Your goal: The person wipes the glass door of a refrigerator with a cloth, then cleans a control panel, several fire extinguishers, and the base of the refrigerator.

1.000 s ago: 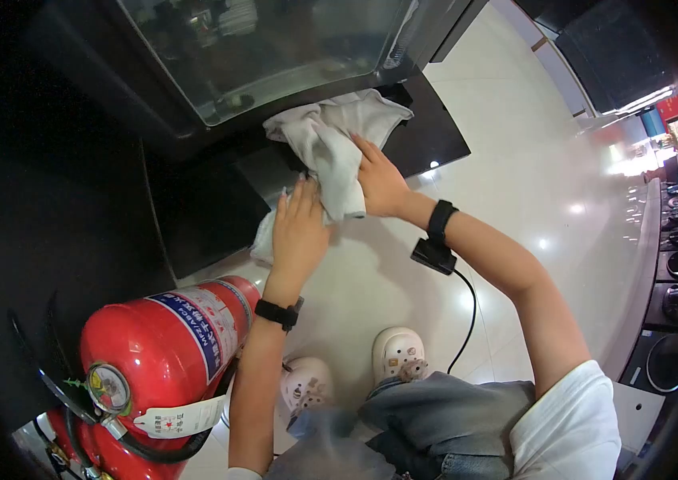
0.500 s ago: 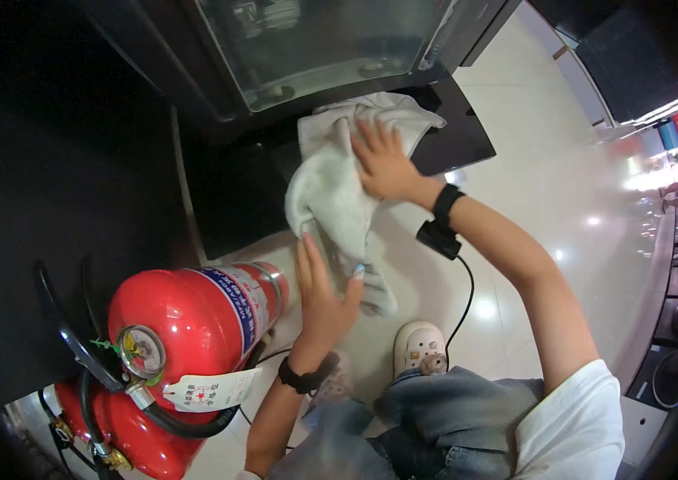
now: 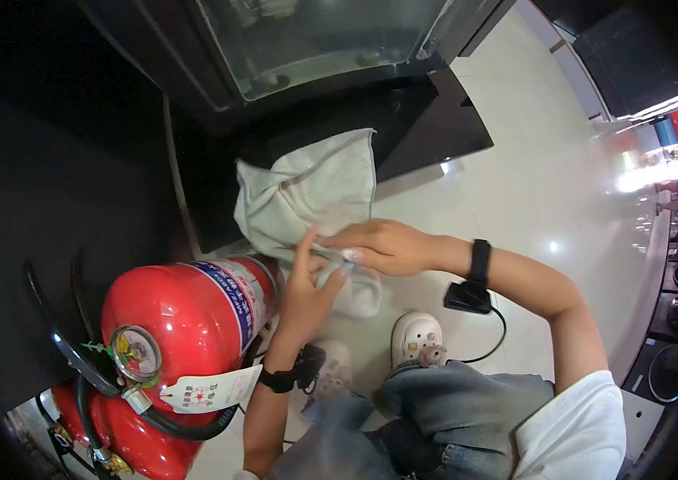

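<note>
A pale grey-white cloth (image 3: 307, 180) hangs and drapes in front of a glossy black ledge (image 3: 435, 132), its upper edge spread out and its lower part bunched. My right hand (image 3: 387, 246) reaches in from the right, with thumb and fingers closed on the bunched part. Just below and left of it, my left hand (image 3: 305, 300) grips the same bunch, thumb towards the right hand. The fingertips of both hands are close together and somewhat blurred. A loose end of cloth shows beneath the hands.
A red fire extinguisher (image 3: 175, 312) with a white tag (image 3: 215, 390) lies close to my left forearm, and a second one (image 3: 143, 432) is below it. A dark-framed glass panel (image 3: 323, 48) rises behind the ledge. My shoe (image 3: 417, 340) stands on pale floor tiles (image 3: 531, 184).
My right hand has come off the cloth's top on the ledge, down beside my left hand. The cloth's upper part has shifted down and left, and both hands have closed on it.
</note>
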Demonstrator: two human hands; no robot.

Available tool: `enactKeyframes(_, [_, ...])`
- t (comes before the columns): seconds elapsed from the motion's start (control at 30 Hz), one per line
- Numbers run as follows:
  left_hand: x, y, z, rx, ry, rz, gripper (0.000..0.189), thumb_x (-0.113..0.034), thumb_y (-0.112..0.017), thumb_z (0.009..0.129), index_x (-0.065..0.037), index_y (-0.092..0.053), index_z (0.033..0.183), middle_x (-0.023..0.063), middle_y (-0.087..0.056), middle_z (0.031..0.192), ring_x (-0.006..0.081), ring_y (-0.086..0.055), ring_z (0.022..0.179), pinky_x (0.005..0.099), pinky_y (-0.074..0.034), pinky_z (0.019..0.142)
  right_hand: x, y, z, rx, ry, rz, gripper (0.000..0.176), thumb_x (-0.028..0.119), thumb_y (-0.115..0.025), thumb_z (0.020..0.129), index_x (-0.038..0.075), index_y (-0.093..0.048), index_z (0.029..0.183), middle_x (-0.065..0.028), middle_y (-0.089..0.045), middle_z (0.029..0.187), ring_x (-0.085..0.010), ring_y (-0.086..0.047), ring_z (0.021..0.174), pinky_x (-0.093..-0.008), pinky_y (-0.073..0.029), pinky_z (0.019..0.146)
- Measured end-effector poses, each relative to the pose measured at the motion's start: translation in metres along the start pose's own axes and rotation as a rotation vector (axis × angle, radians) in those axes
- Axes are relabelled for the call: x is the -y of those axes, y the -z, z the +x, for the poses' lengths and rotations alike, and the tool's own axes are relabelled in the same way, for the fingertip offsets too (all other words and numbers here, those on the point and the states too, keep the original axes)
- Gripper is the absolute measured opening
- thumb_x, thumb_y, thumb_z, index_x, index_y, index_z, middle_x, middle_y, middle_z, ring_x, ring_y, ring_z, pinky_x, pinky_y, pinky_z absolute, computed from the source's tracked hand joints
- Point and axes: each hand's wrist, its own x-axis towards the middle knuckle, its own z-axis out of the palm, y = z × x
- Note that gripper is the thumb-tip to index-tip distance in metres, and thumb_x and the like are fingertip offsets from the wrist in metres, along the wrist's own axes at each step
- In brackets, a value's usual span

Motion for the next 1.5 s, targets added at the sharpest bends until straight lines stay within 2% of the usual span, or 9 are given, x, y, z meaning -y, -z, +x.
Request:
enactKeyframes(0.23, [-0.04, -0.022, -0.022, -0.269, -0.277, 0.135, 0.033, 0.004, -0.043, 0.083, 0.001, -0.056, 0.114, 0.0107, -0.059, 0.109, 0.0145, -0.053, 0.101, 0.0251, -0.038, 0.089, 0.021, -0.021, -0.054, 0.079, -0.12, 0.179, 0.074, 0.037, -0.059, 0.081, 0.005, -0.025, 0.139, -0.0198, -0.048, 0.125, -0.0336, -0.054, 0.1, -0.0371, -0.043, 0.086])
enactKeyframes(0.37, [-0.067, -0.022, -0.037, -0.215, -0.388, 0.254, 0.03, -0.01, -0.045, 0.089, 0.006, -0.052, 0.113, 0.0147, -0.057, 0.115, 0.0203, -0.052, 0.107, 0.0319, -0.037, 0.094, 0.016, -0.034, -0.051, 0.15, -0.144, 0.042, 0.033, 0.025, -0.059, 0.08, 0.003, -0.057, 0.103, -0.0181, -0.059, 0.084, -0.0281, -0.057, 0.072, -0.0379, -0.044, 0.066])
enactKeyframes(0.57, [-0.064, -0.016, -0.043, -0.226, -0.529, 0.508, 0.043, -0.007, -0.047, 0.087, 0.006, -0.043, 0.128, 0.0193, -0.047, 0.126, 0.0231, -0.048, 0.108, 0.033, -0.036, 0.094, 0.01, 0.008, -0.054, 0.44, -0.06, 0.157, 0.019, 0.02, -0.055, 0.081, 0.001, -0.058, 0.08, -0.0183, -0.057, 0.067, -0.0307, -0.053, 0.06, -0.0383, -0.042, 0.058])
enactKeyframes(0.63, [-0.049, -0.024, -0.032, -0.387, -0.596, 0.631, 0.049, 0.001, -0.053, 0.08, 0.008, -0.043, 0.127, 0.0196, -0.047, 0.11, 0.0256, -0.05, 0.096, 0.0328, -0.041, 0.082, 0.002, 0.042, -0.046, 0.107, -0.188, -0.179, 0.018, 0.018, -0.058, 0.074, 0.002, -0.059, 0.08, -0.0176, -0.057, 0.065, -0.0329, -0.055, 0.059, -0.0406, -0.044, 0.058])
enactKeyframes(0.77, [-0.03, -0.023, -0.012, -0.65, -0.77, 1.029, 0.052, 0.002, -0.053, 0.081, 0.009, -0.037, 0.13, 0.0263, -0.036, 0.125, 0.0338, -0.047, 0.104, 0.0356, -0.038, 0.089, 0.01, 0.087, -0.021, -0.662, -0.115, -0.316, 0.024, 0.011, -0.054, 0.072, 0.005, -0.063, 0.093, -0.0157, -0.06, 0.085, -0.0301, -0.058, 0.075, -0.0384, -0.046, 0.068])
enactKeyframes(0.87, [-0.016, -0.022, 0.032, -0.67, -0.61, 1.321, 0.065, -0.009, -0.062, 0.078, 0.006, -0.032, 0.133, 0.0267, -0.033, 0.129, 0.0389, -0.038, 0.118, 0.0426, -0.034, 0.097, -0.017, 0.086, 0.001, -0.784, 0.191, -0.76, 0.047, 0.014, -0.055, 0.07, 0.01, -0.055, 0.117, -0.0189, -0.052, 0.116, -0.0333, -0.053, 0.102, -0.0416, -0.043, 0.085])
enactKeyframes(1.0, [0.008, -0.021, 0.062, -0.435, -0.294, 1.596, 0.081, -0.023, -0.064, 0.074, 0.006, -0.021, 0.137, 0.0253, -0.024, 0.14, 0.04, -0.02, 0.132, 0.0513, -0.02, 0.105, -0.067, 0.056, 0.02, -0.337, 0.29, -0.644, 0.076, 0.031, -0.063, 0.068, 0.011, -0.034, 0.136, -0.0189, -0.027, 0.142, -0.0386, -0.03, 0.128, -0.0473, -0.028, 0.103])
enactKeyframes(1.13, [0.027, -0.017, 0.078, -0.319, -0.246, 1.557, 0.084, -0.027, -0.064, 0.074, 0.008, -0.02, 0.136, 0.0244, -0.021, 0.142, 0.0402, -0.017, 0.133, 0.0498, -0.019, 0.106, -0.068, 0.034, 0.034, -0.279, 0.202, -0.917, 0.087, 0.046, -0.066, 0.062, 0.015, -0.033, 0.137, -0.0177, -0.029, 0.141, -0.0375, -0.03, 0.128, -0.0536, -0.026, 0.103])
enactKeyframes(1.5, [0.022, 0.006, 0.045, -0.59, -0.189, 1.371, 0.088, -0.003, -0.06, 0.07, 0.004, -0.006, 0.14, 0.0321, -0.007, 0.142, 0.0482, -0.008, 0.132, 0.0523, -0.01, 0.108, -0.035, -0.054, 0.142, -0.346, 0.379, -1.052, 0.058, 0.034, -0.047, 0.084, 0.013, -0.033, 0.136, -0.0216, -0.033, 0.138, -0.0425, -0.032, 0.127, -0.0569, -0.028, 0.1])
